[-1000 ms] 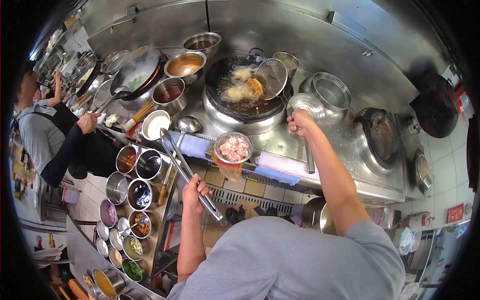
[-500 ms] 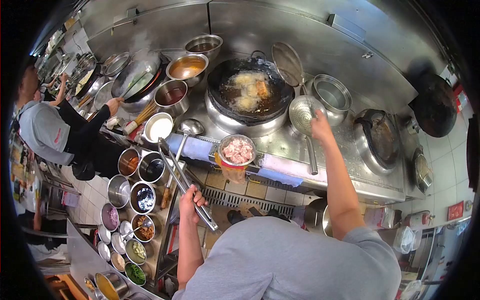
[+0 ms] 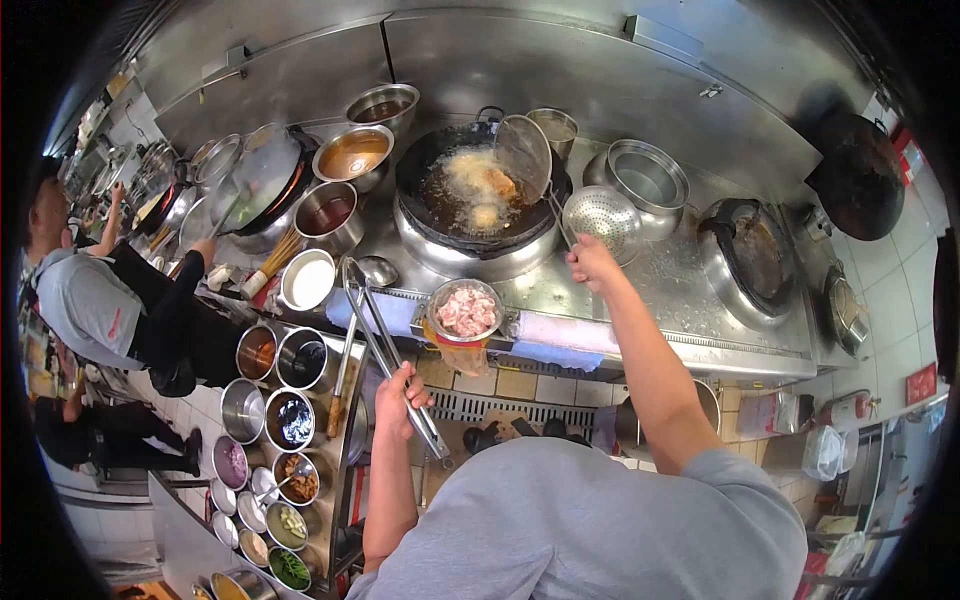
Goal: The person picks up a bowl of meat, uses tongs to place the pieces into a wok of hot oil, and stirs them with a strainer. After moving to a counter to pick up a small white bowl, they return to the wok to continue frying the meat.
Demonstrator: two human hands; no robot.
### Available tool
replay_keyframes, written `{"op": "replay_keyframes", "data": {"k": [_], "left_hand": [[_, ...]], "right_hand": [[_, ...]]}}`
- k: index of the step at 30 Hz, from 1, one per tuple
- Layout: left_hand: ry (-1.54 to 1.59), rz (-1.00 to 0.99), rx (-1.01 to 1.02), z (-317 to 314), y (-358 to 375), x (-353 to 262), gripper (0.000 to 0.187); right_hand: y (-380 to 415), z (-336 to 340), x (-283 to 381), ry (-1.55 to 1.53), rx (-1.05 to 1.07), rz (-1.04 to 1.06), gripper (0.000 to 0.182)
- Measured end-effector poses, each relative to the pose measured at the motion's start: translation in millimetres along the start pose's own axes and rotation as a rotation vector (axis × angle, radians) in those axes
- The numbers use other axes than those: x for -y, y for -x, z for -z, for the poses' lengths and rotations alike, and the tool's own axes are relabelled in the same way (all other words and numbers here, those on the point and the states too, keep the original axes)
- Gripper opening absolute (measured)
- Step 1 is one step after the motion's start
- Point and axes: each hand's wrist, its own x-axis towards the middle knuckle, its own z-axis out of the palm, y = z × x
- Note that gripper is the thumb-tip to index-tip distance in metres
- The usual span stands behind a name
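My left hand (image 3: 402,398) is closed round long metal tongs (image 3: 382,345), whose tips point up toward the white-filled pot (image 3: 307,280). Out over the counter, my right hand (image 3: 592,264) grips the handle of a round mesh strainer (image 3: 524,157). The strainer hangs tilted at the right side of a black wok (image 3: 415,188), where pale golden pieces (image 3: 482,177) bubble in oil. Beside my right hand a perforated skimmer (image 3: 603,222) lies near a lidded steel pot (image 3: 650,182). A bowl of raw meat pieces (image 3: 467,310) stands at the counter's front edge.
Sauce pots (image 3: 353,157) stand left of the wok, with a ladle (image 3: 378,270) near them. Ingredient containers (image 3: 290,417) fill the lower left. A co-worker (image 3: 95,300) stands at another wok on the left. Another wok (image 3: 752,255) sits at the right.
My right hand has moved left, from the perforated skimmer to the mesh strainer's handle. The strainer now reaches over the wok. The camera view has shifted slightly.
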Motion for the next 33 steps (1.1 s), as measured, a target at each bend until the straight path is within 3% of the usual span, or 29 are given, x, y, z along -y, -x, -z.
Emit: {"op": "replay_keyframes", "data": {"k": [5, 11, 13, 15, 17, 19, 21, 22, 24, 25, 27, 29, 31, 33], "left_hand": [[-0.010, -0.020, 0.014, -0.4, 5.9, -0.1, 0.017], [0.046, -0.012, -0.033, 20.5, 7.0, 4.2, 0.018], [0.042, -0.026, -0.056, 18.2, 6.8, 5.4, 0.016], [0.057, -0.040, -0.082, 14.3, 5.0, 7.0, 0.016], [0.113, -0.068, -0.111, 3.6, 1.0, 9.7, 0.016], [0.098, -0.074, -0.087, -4.8, -5.1, 10.9, 0.015], [0.071, -0.081, -0.119, -22.7, -9.3, 11.4, 0.016], [0.049, -0.091, -0.161, -40.6, -8.6, 11.6, 0.017], [0.084, -0.113, -0.090, -57.3, -16.8, 20.9, 0.022], [0.062, -0.121, -0.095, -67.4, -22.1, 27.7, 0.023], [0.001, -0.095, -0.087, -90.4, -28.7, 41.4, 0.024], [-0.047, -0.070, -0.058, -111.8, -37.4, 64.0, 0.026], [-0.081, -0.115, -0.044, -140.7, -36.0, 90.3, 0.027], [-0.139, -0.115, -0.008, -161.4, -42.8, 122.0, 0.029]], "right_hand": [[1.7, 6.8, 1.4, -0.002, 0.054, -0.034, 0.046], [21.9, 49.1, -11.7, 0.245, -0.262, 0.248, 0.039], [30.0, 66.7, -31.6, 0.835, -0.576, 0.759, 0.041], [69.4, 73.9, -41.7, 0.802, -0.570, 0.458, 0.042], [83.0, 107.3, -78.9, 0.882, -0.565, 0.511, 0.044], [92.5, 143.5, -123.8, 1.008, -0.593, 0.720, 0.047], [117.8, 147.8, -144.3, 1.035, -0.575, 0.492, 0.047], [126.4, 147.3, -154.3, 1.037, -0.551, 0.503, 0.047], [134.0, 145.8, -166.9, 1.132, -0.495, 0.218, 0.042], [133.6, 149.4, -171.7, 1.145, -0.469, 0.231, 0.042], [125.2, 153.9, -176.4, 1.287, -0.547, 0.452, 0.041], [126.0, 127.5, -144.5, 1.086, -0.411, 0.762, 0.037], [161.0, 67.3, -85.3, 0.690, 0.135, 0.411, 0.046], [179.6, 27.1, -58.4, 0.586, 0.419, 0.379, 0.061]]}}
